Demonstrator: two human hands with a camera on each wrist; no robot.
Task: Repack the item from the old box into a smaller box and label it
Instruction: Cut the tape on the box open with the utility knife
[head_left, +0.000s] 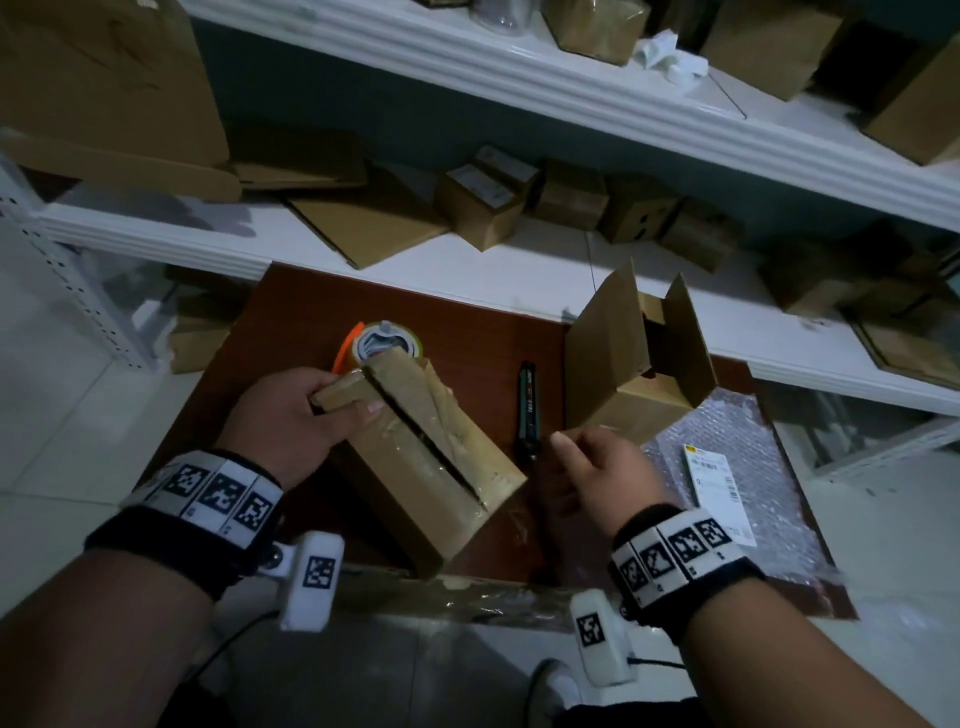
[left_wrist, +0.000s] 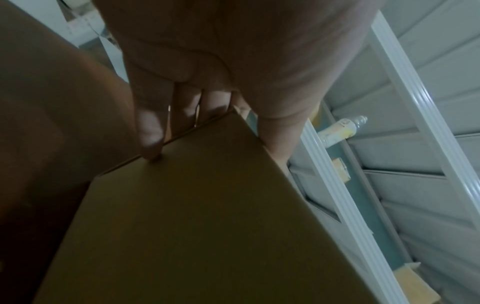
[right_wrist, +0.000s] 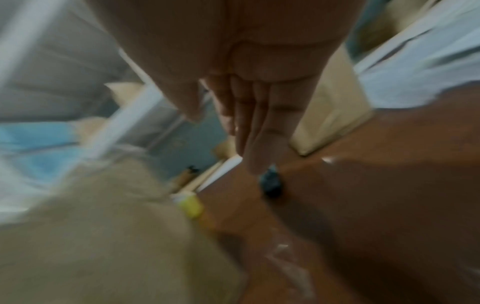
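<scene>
The old box (head_left: 426, 452), long and brown with its taped top slit down the middle, sits tilted on the red-brown table (head_left: 291, 332). My left hand (head_left: 291, 421) grips its far end, fingers curled round the corner; the left wrist view shows those fingers (left_wrist: 150, 131) on the box (left_wrist: 197, 226). My right hand (head_left: 597, 467) hovers just right of the box with straight fingers, holding nothing; its fingers (right_wrist: 259, 139) appear blurred in the right wrist view. A smaller box (head_left: 634, 364) stands open at the right, flaps up. A white shipping label (head_left: 719, 493) lies on bubble wrap (head_left: 737, 467).
A tape roll with an orange dispenser (head_left: 379, 340) sits behind the old box. A dark utility knife (head_left: 527, 405) lies between the two boxes. White shelves (head_left: 519, 249) behind the table carry several cardboard boxes and flat sheets.
</scene>
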